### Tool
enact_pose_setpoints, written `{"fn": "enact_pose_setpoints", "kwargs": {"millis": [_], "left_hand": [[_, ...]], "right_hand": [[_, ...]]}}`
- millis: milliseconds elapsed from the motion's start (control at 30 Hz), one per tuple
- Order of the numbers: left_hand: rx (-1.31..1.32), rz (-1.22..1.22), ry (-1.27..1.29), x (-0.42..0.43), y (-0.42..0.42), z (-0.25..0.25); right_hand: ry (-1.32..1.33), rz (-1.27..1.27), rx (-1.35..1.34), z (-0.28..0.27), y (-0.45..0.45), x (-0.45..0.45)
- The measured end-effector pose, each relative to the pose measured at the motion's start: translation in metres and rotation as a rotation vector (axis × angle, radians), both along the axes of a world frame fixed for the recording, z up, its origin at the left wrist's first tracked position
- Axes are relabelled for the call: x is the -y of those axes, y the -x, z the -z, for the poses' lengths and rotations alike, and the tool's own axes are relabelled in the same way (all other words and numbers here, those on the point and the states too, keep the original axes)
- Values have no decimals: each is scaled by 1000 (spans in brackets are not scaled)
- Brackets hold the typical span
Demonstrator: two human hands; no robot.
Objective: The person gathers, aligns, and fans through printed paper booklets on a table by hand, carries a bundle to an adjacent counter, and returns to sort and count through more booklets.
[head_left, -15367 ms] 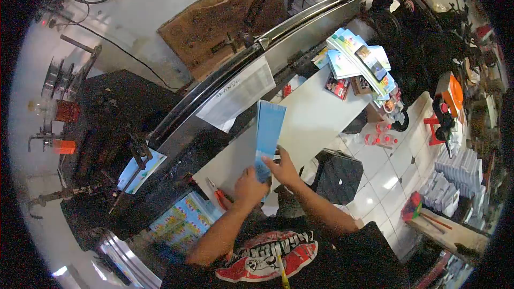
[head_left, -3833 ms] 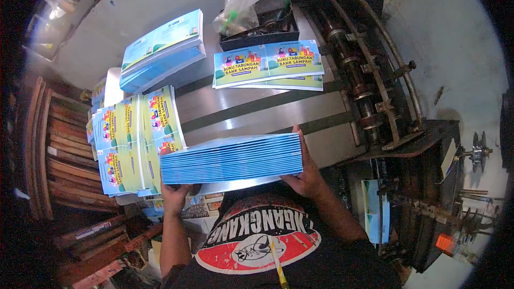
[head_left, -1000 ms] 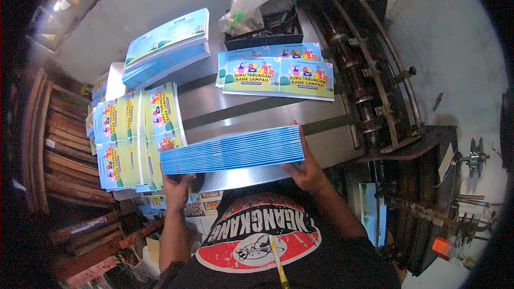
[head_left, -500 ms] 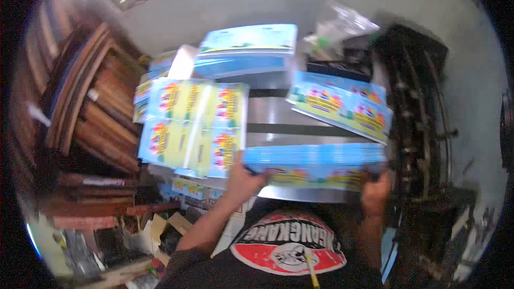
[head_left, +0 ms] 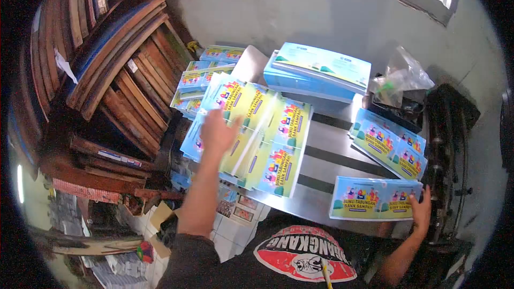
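Grasping the right end of some booklets (head_left: 369,199) with the right hand (head_left: 422,210), laying the thumb over the cover and bending the fingers around the short side. Seeing those booklets at the near edge of the counter (head_left: 332,142), toward the right corner: smooth, shiny paper, long rectangles, printed sky blue and green with chunky lettering. Looking down on the top cover, so not getting a good read on thickness.

Stretching the left hand (head_left: 218,132) out over a broad cover pile (head_left: 267,139) on the counter's left side, parting thumb from fingers and gripping nothing visible. Looking kinda blurry there, so not managing to tell whether touching the paper or hovering above. Spotting a narrow white strip between the flat, overlapping sheets, and losing a bit of them behind the hand and forearm.

Also noticing slanted covers (head_left: 390,142) just beyond the booklets, then a black tray (head_left: 396,115) by the far right corner with a crinkly clear plastic bag (head_left: 404,77) bunching over it. Seeing a thick blue stack (head_left: 321,69) along the far edge and smaller piles (head_left: 201,79) jumbled around the far left corner.

Working on shiny metal crossed by dark strips. Getting a dark machine (head_left: 450,166) crowding the right edge, rough wooden boards (head_left: 136,109) packed side by side off the left edge, and a grey wall (head_left: 321,16) behind.
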State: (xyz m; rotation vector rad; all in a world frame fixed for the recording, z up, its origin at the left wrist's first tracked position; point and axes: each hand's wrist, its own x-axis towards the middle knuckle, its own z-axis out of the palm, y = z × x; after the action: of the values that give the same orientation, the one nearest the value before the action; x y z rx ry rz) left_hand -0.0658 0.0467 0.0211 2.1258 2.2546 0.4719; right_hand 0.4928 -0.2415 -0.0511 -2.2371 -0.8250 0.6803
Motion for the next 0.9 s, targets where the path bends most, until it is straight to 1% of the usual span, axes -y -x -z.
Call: {"fn": "enact_pose_setpoints", "kwargs": {"millis": [33, 67, 100, 133, 167, 233, 300, 333, 367, 400, 433, 467, 500, 567, 600, 633, 667, 700, 733, 767, 833, 867, 900], "left_hand": [[-120, -138, 32, -15, 22, -14], [-207, -142, -137, -28, 47, -6], [-206, -142, -138, -36, 66, 0], [-140, -122, 56, -45, 79, 7], [-76, -94, 252, -49, 79, 2], [-112, -20, 210, -53, 81, -14], [173, 82, 431, -64, 91, -22], [189, 155, 418, -76, 107, -8], [193, 165, 432, -79, 113, -1], [351, 216, 557, -81, 115, 3], [509, 264, 671, -85, 116, 4], [472, 262, 559, -79, 114, 10], [352, 258, 496, -74, 107, 6], [385, 252, 388, -64, 105, 0], [386, 259, 388, -58, 107, -14], [419, 228, 281, -52, 112, -34], [451, 196, 175, -52, 122, -44], [452, 172, 122, -56, 137, -50], [517, 202, 46, -55, 148, -59], [685, 103, 128, -48, 144, -87], [984, 188, 56, -39, 143, -111], [988, 181, 55, -34, 137, -117], [1110, 256, 98, -28, 121, -119]], "right_hand": [[101, 41, 185, 0, 1, 1], [8, 56, 139, -6, -1, 4], [-70, 118, 281, -22, 13, 0], [-196, 152, 311, -36, 29, -6], [-318, 192, 342, -52, 53, -17], [-820, 108, -94, -68, 128, -45], [-566, -229, 356, -62, 192, -70], [-417, -341, 118, -68, 232, -92], [-396, -331, -224, -80, 280, -118], [-281, -348, -301, -71, 312, -137], [-245, -375, -262, -47, 334, -153], [-210, -400, -231, -23, 349, -166], [-215, -392, -243, -6, 356, -171], [-35, -537, 185, 13, 363, -179], [-28, -555, 203, 12, 363, -178], [-21, -550, 203, 11, 363, -178], [-19, -559, 230, 9, 365, -179], [-14, -572, 256, 9, 367, -178], [-4, -578, 257, 10, 368, -177], [-41, -562, 269, 11, 368, -176], [-81, -542, 284, 9, 368, -179], [-115, -502, 323, 4, 369, -180], [-149, -459, 363, -2, 370, -182]]}}
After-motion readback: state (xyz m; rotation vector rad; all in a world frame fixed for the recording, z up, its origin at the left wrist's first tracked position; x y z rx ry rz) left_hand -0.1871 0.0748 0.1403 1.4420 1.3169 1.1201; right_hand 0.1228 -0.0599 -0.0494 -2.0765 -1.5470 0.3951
